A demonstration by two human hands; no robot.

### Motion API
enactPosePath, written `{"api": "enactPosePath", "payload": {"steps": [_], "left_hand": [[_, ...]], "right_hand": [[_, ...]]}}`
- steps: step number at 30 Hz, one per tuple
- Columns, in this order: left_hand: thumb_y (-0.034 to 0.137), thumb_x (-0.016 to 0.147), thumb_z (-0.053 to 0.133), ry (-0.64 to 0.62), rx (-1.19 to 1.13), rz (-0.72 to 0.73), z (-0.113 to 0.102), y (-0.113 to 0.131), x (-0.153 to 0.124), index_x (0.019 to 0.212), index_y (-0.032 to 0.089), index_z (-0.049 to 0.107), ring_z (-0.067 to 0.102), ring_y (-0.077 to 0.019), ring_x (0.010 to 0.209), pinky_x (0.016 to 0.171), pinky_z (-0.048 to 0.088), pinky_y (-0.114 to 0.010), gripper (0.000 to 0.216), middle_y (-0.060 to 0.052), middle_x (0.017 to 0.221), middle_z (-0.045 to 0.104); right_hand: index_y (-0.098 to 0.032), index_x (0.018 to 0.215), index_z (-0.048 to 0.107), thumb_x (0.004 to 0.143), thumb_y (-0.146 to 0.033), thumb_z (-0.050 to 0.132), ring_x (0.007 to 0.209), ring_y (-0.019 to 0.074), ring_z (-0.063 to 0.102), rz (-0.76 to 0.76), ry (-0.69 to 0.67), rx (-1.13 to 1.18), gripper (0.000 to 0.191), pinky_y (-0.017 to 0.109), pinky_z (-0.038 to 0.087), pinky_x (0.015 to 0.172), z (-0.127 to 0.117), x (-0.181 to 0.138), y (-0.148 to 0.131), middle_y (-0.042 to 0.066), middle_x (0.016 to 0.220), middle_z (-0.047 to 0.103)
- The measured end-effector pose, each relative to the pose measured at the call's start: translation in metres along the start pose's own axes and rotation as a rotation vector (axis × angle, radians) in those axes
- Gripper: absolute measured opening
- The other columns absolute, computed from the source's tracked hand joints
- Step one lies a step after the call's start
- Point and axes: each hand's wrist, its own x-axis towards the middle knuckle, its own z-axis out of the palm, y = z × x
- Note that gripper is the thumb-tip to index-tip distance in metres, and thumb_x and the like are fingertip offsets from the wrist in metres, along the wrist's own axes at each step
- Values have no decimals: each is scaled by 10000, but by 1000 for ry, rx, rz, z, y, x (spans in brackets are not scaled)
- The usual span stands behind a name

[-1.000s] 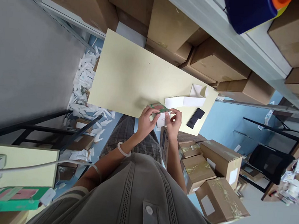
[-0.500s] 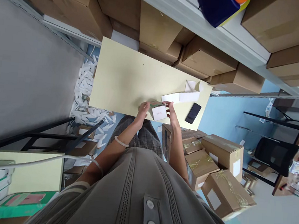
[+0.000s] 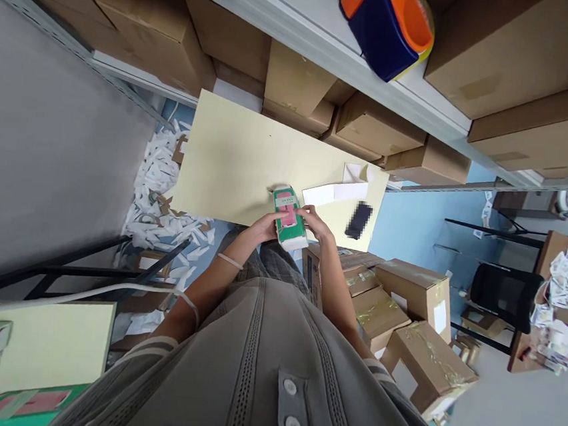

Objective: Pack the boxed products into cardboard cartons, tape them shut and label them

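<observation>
Hands: left hand [image 3: 262, 226] and right hand [image 3: 313, 219] clasp green box [image 3: 287, 217] | table [image 3: 229, 161] edge at 12 o'clock | risk: box slips floorward if fingers relax

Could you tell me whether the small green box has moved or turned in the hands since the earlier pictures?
Yes. The green box, held by the left hand and right hand, has turned its green-and-pink face up, at the table's near edge.

Soft, even daylight; faint shadows on the pale yellow worktop [image 3: 229, 161]. Edges bow with wide-angle distortion; corners slightly blurred.
</observation>
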Motion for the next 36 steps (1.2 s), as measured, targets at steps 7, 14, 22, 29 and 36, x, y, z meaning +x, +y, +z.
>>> {"api": "enactPosePath", "payload": {"steps": [7,14,22,29,36], "left_hand": [[318,534,875,-35,321,416,-36,10,-11,1224,191,547,663,-274,1023,932,511,-442,774,-90,1109,690],[269,621,830,152,803,831,-57,38,1,1306,229,448,531,-296,1254,1040,459,-415,785,-128,1333,511],[224,804,664,318,1061,976,-70,36,0,1338,241,395,511,-343,1274,922,525,-433,598,-162,1336,478],[472,841,682,293,940,1112,-66,33,-10,1457,236,237,438,-345,1377,1014,489,-435,795,-197,1474,379],[380,935,576,297,795,1236,-44,20,-38,1280,248,300,362,-250,1452,1130,381,-419,461,-196,1515,358]], "right_hand": [[-235,1081,531,570,-340,804,898,209,640,-311,-89,-26,590,341,537,776,23,-1,-1,29,1003,675],[-219,1159,507,516,-394,877,1083,253,597,-596,-21,-194,763,399,492,974,47,21,-23,75,1150,644],[-196,1227,478,653,-416,799,1160,278,563,-754,42,-261,694,411,466,1011,73,32,-16,122,1200,605],[-204,1341,423,745,-447,749,1256,310,510,-811,103,-362,721,490,437,1071,71,29,-20,157,1331,517],[-296,1334,315,855,-504,672,1250,257,551,-898,87,-227,633,432,538,952,66,-10,-16,162,1498,356]]}}
